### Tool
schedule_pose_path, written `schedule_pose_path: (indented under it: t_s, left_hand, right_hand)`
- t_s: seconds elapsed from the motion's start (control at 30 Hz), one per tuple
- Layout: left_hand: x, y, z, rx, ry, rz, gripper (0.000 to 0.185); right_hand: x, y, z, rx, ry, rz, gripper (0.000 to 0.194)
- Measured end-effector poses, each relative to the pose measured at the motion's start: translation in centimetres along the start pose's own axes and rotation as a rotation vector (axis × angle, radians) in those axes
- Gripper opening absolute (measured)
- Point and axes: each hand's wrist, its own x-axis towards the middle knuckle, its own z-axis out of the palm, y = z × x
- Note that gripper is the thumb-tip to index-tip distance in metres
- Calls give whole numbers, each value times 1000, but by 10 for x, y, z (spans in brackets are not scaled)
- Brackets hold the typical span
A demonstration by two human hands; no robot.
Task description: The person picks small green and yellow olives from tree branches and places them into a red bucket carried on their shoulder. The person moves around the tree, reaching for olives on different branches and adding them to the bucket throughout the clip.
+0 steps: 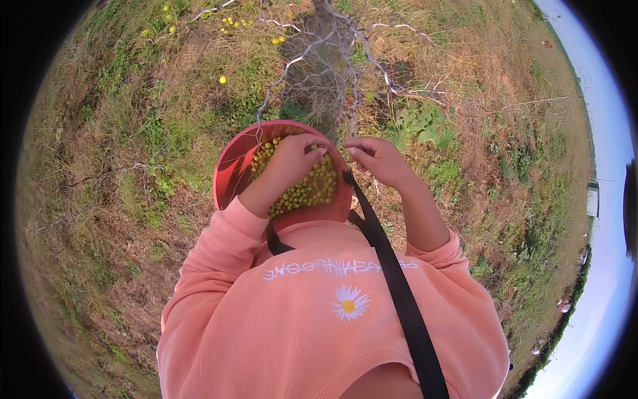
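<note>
A red plastic bucket [232, 144] hangs tilted before my chest, holding many small round green fruits [301, 194]. My left hand [301, 154] is over the bucket's opening, fingers bent towards the thumb. A green fruit shows at the gap between them; whether it is held or lies behind cannot be told. Just beyond the bucket's right rim is my right hand [376, 158], its thumb and fingertips drawn together beside a thin grey branch [355, 107]. What they pinch, if anything, is too small to make out. A black strap [398, 289] runs from the bucket over my right side.
Bare, crooked branches [344, 40] spread ahead, and one twig [259, 112] reaches over the bucket's far rim. Yellow fruits [279, 40] hang or lie farther off. Dry grass and weeds [109, 149] cover the ground, with a broad-leaved plant [431, 127] at right.
</note>
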Motion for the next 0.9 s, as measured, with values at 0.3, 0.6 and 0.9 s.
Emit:
schedule_pose_path:
  t_s: [0.3,0.6,0.9]
  left_hand:
    - [40,15,10,306,447,434,44]
    - [145,23,21,143,473,202,54]
    - [168,-4,14,84,407,206,56]
  right_hand:
    - [-10,27,11,36,-27,-96,23]
    - [-9,22,14,-151,4,-164,22]
    - [8,-7,-30,-188,393,-229,18]
